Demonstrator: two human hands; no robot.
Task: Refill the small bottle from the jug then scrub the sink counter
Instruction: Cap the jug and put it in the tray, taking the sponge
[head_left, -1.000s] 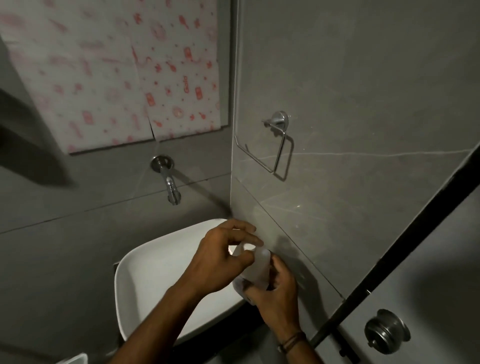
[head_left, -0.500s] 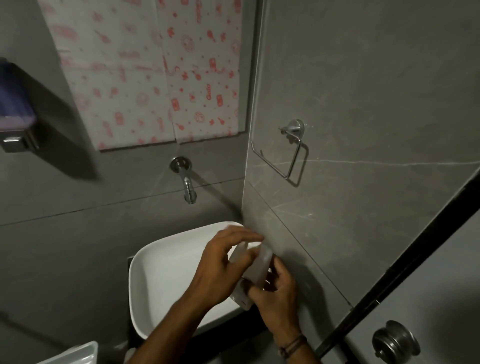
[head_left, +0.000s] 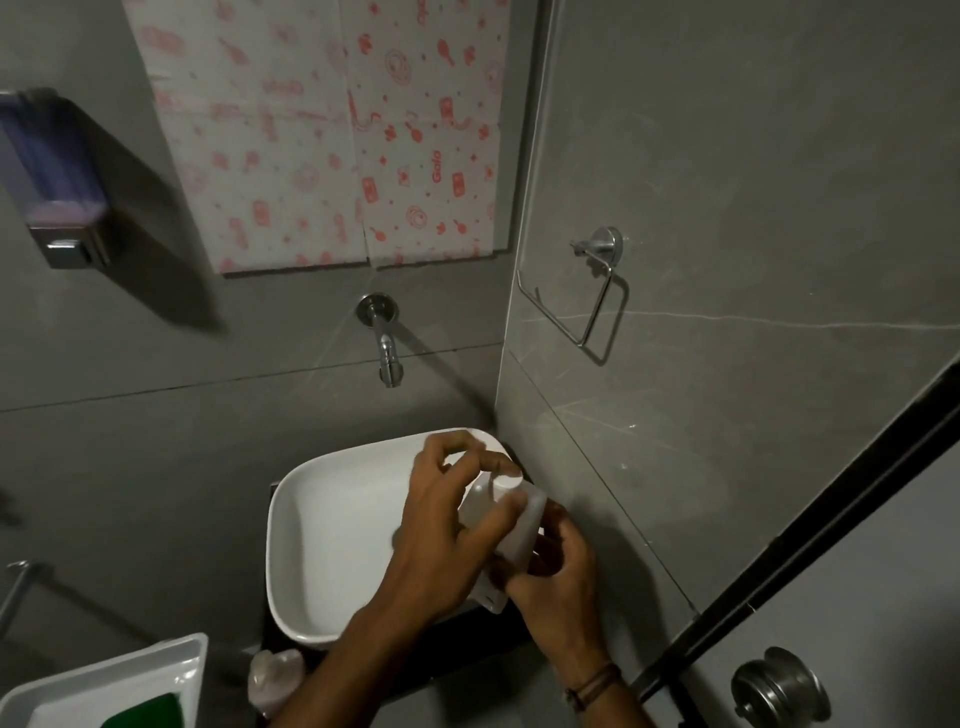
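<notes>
White and translucent, the small bottle (head_left: 511, 525) is held tilted over the right rim of the white basin (head_left: 332, 545), close to the grey tiled side wall. The left hand (head_left: 447, 540) wraps its upper part, thumb across the body and fingertips curled at the white cap (head_left: 506, 483); the right hand (head_left: 558, 571) closes round its lower end from below. What the bottle contains cannot be told. The basin itself looks bare inside, with the wall tap (head_left: 387, 348) above its back edge. Left of the basin and lower in view, a white tray (head_left: 119, 680) holds something green (head_left: 150, 714), only partly in frame. Just below the basin's front edge sits a pale, blurred object (head_left: 272, 675) that cannot be identified. High on the wall left of the basin hangs a soap dispenser (head_left: 57, 182) with a purplish fill. A chrome ring holder (head_left: 597, 291) is fixed to the wall right of the basin.

Compared with half a second ago, both hands keep the same grip on the bottle, while the view has swung so that the dispenser and the tray show more fully.
</notes>
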